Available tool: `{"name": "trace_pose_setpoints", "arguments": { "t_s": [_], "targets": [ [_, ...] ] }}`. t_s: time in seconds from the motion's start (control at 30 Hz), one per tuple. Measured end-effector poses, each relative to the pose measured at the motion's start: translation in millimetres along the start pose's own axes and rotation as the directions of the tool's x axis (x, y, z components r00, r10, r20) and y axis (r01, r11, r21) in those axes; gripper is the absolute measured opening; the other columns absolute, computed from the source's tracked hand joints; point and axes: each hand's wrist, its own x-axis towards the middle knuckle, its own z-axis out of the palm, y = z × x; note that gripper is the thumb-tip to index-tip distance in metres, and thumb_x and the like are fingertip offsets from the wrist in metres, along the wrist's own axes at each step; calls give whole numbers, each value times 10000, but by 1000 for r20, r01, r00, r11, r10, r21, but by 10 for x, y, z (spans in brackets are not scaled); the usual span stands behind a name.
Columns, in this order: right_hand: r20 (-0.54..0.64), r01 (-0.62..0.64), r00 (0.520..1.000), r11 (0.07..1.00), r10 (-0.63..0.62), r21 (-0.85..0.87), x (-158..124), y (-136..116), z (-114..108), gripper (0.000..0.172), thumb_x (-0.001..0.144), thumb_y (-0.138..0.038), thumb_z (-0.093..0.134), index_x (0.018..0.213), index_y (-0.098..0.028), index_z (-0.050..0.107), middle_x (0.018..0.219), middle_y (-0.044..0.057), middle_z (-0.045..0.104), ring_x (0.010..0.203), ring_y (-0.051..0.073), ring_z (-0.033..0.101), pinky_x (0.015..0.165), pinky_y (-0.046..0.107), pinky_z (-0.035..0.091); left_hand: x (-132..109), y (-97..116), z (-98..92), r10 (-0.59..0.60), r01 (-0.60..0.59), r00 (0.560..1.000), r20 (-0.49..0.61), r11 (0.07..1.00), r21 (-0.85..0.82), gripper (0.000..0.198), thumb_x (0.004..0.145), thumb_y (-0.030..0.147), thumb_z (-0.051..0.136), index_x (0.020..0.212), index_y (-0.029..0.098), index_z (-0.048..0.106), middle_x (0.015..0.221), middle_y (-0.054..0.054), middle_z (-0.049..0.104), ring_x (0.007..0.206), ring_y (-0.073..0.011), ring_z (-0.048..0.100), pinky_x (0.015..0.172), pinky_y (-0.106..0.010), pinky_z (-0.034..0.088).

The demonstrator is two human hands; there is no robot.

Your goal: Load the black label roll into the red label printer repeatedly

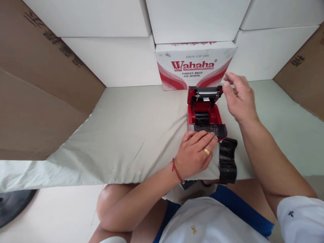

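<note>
A small red label printer (189, 118) stands on the cloth with its black-lined lid (206, 91) raised, showing a black roll (201, 118) inside. Across its front is a dark panel (221, 131) with a shiny, crinkled surface. My left hand (196, 152), with a ring and a red string bracelet, grips the printer's front, fingers side by side over the edge. Beside the lid's right corner, my right hand (239, 96) is raised, fingers loosely bent and holding nothing; whether it touches the lid I cannot tell. A shiny black ribbon strip (227, 160) hangs in waves from the printer's front right.
A Wahaha water carton (194, 67) stands right behind the printer, before stacked white boxes (108, 60). Brown cardboard panels (45, 101) flank both sides. Pale green cloth (131, 125) covers the table and falls over its front edge, close to my legs. A dark round base (15, 206) is on the floor.
</note>
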Motion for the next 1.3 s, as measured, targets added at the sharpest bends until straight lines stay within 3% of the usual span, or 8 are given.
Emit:
{"name": "trace_pose_setpoints", "arguments": {
  "t_s": [0.1,0.27,0.63,0.87,1.0,1.1,1.2,1.3],
  "targets": [
    [83,13,996,997,-19,76,-46,-4,61,570,1105,-629,474,1391,-218,746,1338,139,758,1266,272,705,1136,461,528,-9,23,12,-13,14,999,43,999,-31,556,1025,194,549,1573,288,558,1453,-76,769,1353,-266,671,1115,-439,399],
    [140,36,988,986,-59,162,-305,-174,-58,477,1130,-549,477,1187,-251,846,1217,90,821,1170,246,755,1078,424,566,-12,30,23,24,-24,1000,-11,999,24,537,1028,192,566,1562,251,555,1426,-67,786,1294,-264,683,1084,-430,386],
    [336,119,926,977,-173,177,-959,-22,-261,399,1133,-442,483,1400,-317,751,1509,58,723,1504,269,601,1321,583,368,-56,34,39,-19,20,1000,20,998,-52,597,1035,207,557,1618,324,500,1413,-63,793,1316,-263,682,1109,-434,377],
    [326,159,934,987,-148,-7,-1041,-173,-241,337,1099,-392,571,1356,-291,765,1478,70,738,1453,280,649,1276,581,426,-64,25,25,-10,10,1000,22,1000,-28,605,1034,199,574,1626,296,498,1353,-73,818,1289,-261,701,1117,-415,376],
    [306,128,946,991,-111,-37,-1027,-233,-213,307,1095,-392,574,1307,-313,782,1426,60,768,1419,286,677,1255,605,442,-33,30,-4,18,-21,999,-44,997,-77,722,988,162,601,1669,310,412,1345,-75,818,1234,-273,730,1063,-433,431],
    [270,93,959,996,-87,-7,-1060,-228,-170,294,1088,-376,584,1302,-324,779,1427,55,769,1424,284,673,1250,609,449,3,11,-48,-67,45,989,-132,985,-165,696,974,145,617,1622,334,451,1389,-87,781,1245,-269,725,1063,-444,487],
    [217,67,973,996,-77,54,-1111,-211,-119,305,1097,-333,554,1309,-324,773,1442,56,765,1442,275,656,1249,593,461,40,-119,-83,-386,298,893,-231,892,-339,508,989,192,653,1472,332,577,1406,-89,718,1320,-271,669,1116,-450,498],
    [167,85,981,992,-101,98,-1154,-212,-106,286,1084,-300,575,1276,-316,788,1416,69,781,1410,290,675,1239,593,472,67,-356,-64,-733,534,674,-95,571,-624,460,939,308,751,1376,326,608,1477,-76,624,1378,-283,603,1116,-437,490]
  ]
}}
